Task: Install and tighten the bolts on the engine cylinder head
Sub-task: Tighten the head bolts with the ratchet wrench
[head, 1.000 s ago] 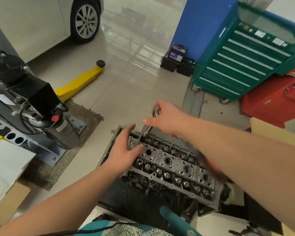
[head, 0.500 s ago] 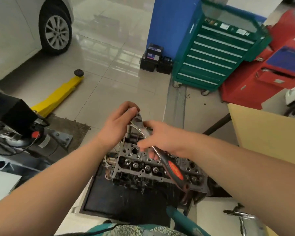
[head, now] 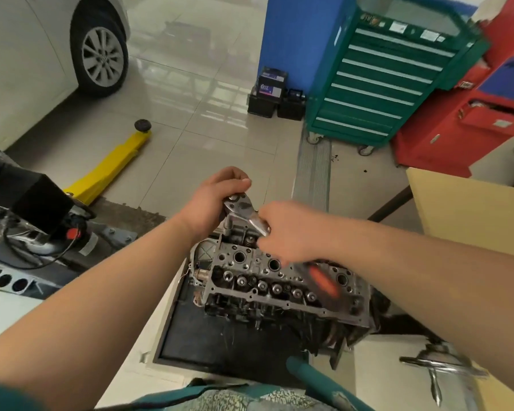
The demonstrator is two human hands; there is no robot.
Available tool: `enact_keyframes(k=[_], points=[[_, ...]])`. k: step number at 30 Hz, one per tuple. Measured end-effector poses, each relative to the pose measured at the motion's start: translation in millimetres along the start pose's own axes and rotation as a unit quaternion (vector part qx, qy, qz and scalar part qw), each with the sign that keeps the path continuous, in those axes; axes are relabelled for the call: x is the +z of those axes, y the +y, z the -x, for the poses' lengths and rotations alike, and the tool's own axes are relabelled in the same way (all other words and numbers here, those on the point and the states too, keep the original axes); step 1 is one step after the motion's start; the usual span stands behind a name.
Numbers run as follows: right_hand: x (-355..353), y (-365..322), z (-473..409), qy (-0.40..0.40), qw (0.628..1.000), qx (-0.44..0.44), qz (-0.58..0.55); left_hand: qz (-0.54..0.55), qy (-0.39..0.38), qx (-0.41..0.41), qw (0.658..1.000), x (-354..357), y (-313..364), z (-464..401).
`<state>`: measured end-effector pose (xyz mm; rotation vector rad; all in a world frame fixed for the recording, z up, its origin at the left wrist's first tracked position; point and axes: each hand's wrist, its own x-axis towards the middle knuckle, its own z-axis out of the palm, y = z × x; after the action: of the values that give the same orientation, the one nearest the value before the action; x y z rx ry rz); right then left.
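A grey engine cylinder head [head: 279,280] sits on a dark stand, its top full of round holes and valve parts. A chrome ratchet wrench [head: 241,207] stands on a socket extension at the head's far left corner. My left hand [head: 214,200] is closed over the ratchet's head. My right hand [head: 288,232] grips the ratchet's shaft lower down. The orange and black grip [head: 322,280] trails blurred behind my right wrist, over the cylinder head. The bolt under the socket is hidden.
A yellow lift arm [head: 113,161] and a black hydraulic unit [head: 36,203] lie left. A green tool cabinet [head: 380,84], red cabinets [head: 469,114] and batteries [head: 272,90] stand beyond. A tan board [head: 469,212] is at right, a white car [head: 42,48] far left.
My left hand left the cylinder head and closed over the ratchet's head. My right hand slid down onto the shaft. The handle has swung, its grip now blurred.
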<state>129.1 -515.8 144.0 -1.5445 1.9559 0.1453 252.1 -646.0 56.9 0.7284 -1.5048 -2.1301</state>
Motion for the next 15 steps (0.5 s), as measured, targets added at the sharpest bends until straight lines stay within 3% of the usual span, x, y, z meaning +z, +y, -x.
enact_keyframes(k=[1,3,5,7,9,12,15], points=[[7,-3,5,-0.033,0.998,0.008,-0.059,-0.013,-0.014,-0.002,1.000,1,0,-1],[6,-5,4,-0.029,0.999,0.012,-0.029,-0.013,-0.012,0.006,1.000,5,-4,0],[-6,-2,-8,0.062,0.993,0.008,0.103,-0.013,0.023,0.025,0.999,9,-13,6],[-19,0,-20,0.163,0.962,-0.047,0.216,-0.026,0.064,0.048,0.996,12,-21,13],[-27,0,-28,0.205,0.943,-0.094,0.244,-0.015,0.087,0.057,0.994,12,-22,16],[-17,-4,-24,0.176,0.962,-0.065,0.198,0.050,0.094,0.036,0.994,12,-8,8],[2,-8,-10,0.031,0.998,-0.044,0.035,0.059,0.135,-0.022,0.989,19,-2,-1]])
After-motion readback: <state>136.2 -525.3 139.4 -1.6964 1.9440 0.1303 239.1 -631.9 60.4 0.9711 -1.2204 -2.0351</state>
